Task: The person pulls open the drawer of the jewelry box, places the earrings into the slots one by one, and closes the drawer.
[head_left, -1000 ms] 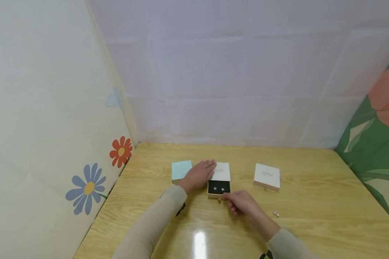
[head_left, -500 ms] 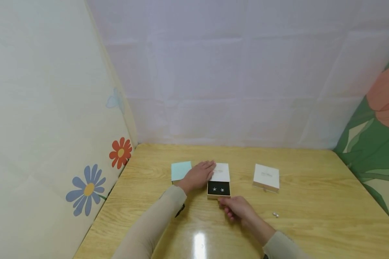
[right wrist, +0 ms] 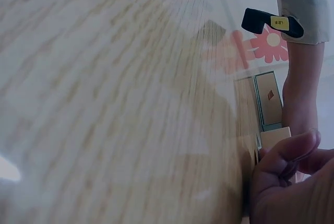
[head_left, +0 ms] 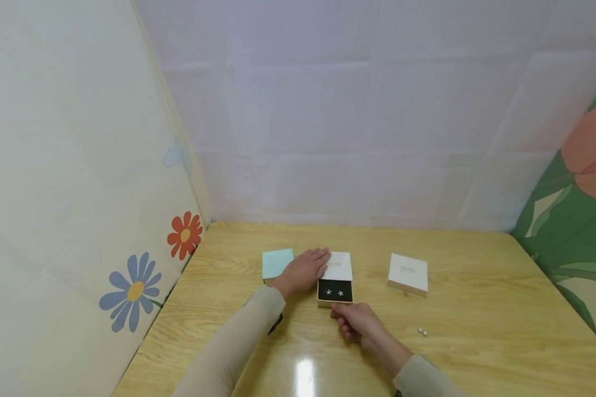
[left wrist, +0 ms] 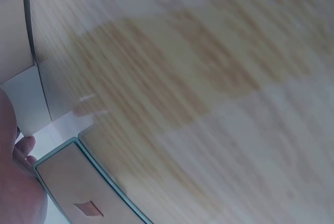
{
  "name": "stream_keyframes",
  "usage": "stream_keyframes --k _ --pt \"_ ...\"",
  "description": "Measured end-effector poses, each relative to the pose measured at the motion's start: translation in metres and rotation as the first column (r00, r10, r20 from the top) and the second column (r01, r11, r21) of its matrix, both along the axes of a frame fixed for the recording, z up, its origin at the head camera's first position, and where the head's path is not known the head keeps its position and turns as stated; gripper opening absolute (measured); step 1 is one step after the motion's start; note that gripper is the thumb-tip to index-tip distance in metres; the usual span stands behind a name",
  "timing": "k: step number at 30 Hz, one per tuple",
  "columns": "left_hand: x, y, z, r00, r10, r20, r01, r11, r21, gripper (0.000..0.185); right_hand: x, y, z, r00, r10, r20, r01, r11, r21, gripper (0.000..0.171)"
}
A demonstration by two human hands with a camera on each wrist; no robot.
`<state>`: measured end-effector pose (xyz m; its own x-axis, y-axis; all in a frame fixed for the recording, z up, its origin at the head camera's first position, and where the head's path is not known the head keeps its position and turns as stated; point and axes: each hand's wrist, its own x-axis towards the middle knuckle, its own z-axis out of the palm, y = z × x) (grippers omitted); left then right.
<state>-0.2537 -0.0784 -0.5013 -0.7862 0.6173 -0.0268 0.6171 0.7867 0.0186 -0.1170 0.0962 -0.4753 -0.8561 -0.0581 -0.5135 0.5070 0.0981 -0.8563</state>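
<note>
A white slide-out jewelry box (head_left: 339, 266) sits mid-table with its drawer (head_left: 324, 303) pulled partway toward me. Two silver star-shaped earrings (head_left: 335, 293) lie on the drawer's black lining. My left hand (head_left: 303, 271) rests across the box's left side, fingers straight and close together. At the drawer's front, the thumb and index finger of my right hand (head_left: 360, 322) pinch the pull tab, which they hide; its other fingers curl beneath. In the right wrist view, this right hand (right wrist: 287, 177) is close before the drawer's front (right wrist: 274, 136).
A teal-topped box (head_left: 277, 263) stands left of the white one, partly behind my left wrist. Another white box (head_left: 408, 271), closed, lies to the right. A pair of small silvery pieces (head_left: 422, 331) lies on the wooden table (head_left: 496, 314) nearer me.
My right hand has slid left along the drawer's front, from its right corner to the pull tab, now covered by the fingers. The left hand and the boxes stay in place.
</note>
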Motion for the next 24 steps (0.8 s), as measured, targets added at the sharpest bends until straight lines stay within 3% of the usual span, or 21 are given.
stream_keyframes --k 24 --pt "0.0 -0.0024 0.0 0.999 -0.026 -0.02 0.027 1.0 0.014 0.053 -0.002 -0.0095 -0.005 0.995 -0.097 0.005 0.097 0.993 -0.06 0.015"
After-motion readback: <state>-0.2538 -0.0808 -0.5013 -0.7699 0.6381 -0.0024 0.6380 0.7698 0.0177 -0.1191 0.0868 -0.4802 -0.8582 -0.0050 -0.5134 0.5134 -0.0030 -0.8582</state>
